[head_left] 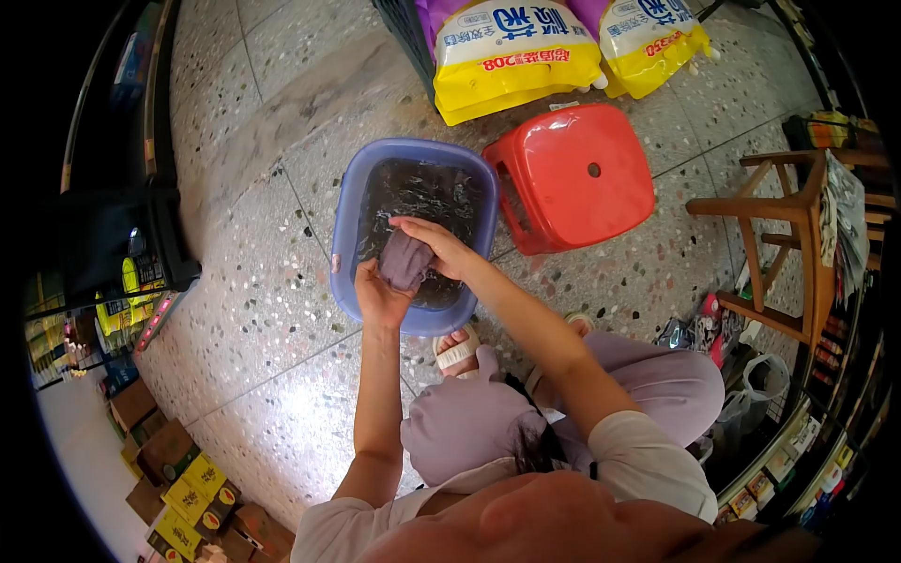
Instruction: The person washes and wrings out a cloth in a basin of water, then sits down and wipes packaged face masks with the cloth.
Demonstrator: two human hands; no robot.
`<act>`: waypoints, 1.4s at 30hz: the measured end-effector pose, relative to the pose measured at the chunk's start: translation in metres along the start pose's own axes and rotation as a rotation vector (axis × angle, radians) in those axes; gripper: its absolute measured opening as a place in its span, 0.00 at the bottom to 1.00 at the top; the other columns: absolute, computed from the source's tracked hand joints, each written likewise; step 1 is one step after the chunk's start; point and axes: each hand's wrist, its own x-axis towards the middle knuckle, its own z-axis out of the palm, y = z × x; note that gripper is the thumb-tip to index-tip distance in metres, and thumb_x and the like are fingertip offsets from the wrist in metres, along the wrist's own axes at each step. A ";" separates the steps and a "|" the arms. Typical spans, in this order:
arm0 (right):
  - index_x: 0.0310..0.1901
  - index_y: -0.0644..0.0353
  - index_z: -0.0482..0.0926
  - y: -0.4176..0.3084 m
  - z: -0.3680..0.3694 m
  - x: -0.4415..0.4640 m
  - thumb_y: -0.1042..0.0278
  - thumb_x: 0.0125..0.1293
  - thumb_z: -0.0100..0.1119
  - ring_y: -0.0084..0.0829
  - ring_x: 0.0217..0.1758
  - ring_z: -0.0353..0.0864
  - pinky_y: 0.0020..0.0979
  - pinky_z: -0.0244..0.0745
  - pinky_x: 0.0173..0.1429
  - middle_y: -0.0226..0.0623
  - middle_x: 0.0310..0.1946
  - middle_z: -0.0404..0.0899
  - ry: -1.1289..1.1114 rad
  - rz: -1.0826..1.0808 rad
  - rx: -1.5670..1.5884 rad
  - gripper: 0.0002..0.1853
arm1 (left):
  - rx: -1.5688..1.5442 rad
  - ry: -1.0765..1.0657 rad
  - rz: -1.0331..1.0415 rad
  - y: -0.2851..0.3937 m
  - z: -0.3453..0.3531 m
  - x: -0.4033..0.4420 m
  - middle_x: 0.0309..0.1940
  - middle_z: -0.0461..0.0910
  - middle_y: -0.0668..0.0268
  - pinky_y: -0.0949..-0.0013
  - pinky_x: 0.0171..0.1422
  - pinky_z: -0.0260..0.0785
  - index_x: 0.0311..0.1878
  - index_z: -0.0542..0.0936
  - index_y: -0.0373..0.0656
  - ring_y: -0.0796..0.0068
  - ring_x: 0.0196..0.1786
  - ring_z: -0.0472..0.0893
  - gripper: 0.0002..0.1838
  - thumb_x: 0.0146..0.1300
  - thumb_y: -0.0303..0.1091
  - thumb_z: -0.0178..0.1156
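Observation:
A blue-purple plastic basin (344, 202) of dark water (422, 188) stands on the speckled floor in front of me. Above its near half, a bunched greyish-purple cloth (405, 261) sits between my two hands. My left hand (380, 296) grips the cloth from the lower left, fingers curled against it. From the right, my right hand (439, 246) presses over the top of the cloth with its fingers bent around it. Part of the cloth is hidden beneath the fingers.
A red plastic stool (591, 178) stands right of the basin. Behind it are yellow-and-purple bags (516, 70) beside a dark crate (405, 42). A wooden chair (798, 220) is at the right; cardboard boxes (169, 450) lie at lower left. My sandalled foot (457, 355) is close to the basin.

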 end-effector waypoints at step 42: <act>0.28 0.65 0.83 0.047 0.015 0.060 0.68 0.61 0.55 0.36 0.26 0.82 0.36 0.74 0.34 0.45 0.21 0.80 0.359 -0.267 -0.990 0.11 | 1.785 0.204 0.549 -0.026 -0.051 0.039 0.27 0.82 0.47 0.58 0.38 0.73 0.36 0.81 0.32 0.51 0.34 0.83 0.14 0.52 0.35 0.63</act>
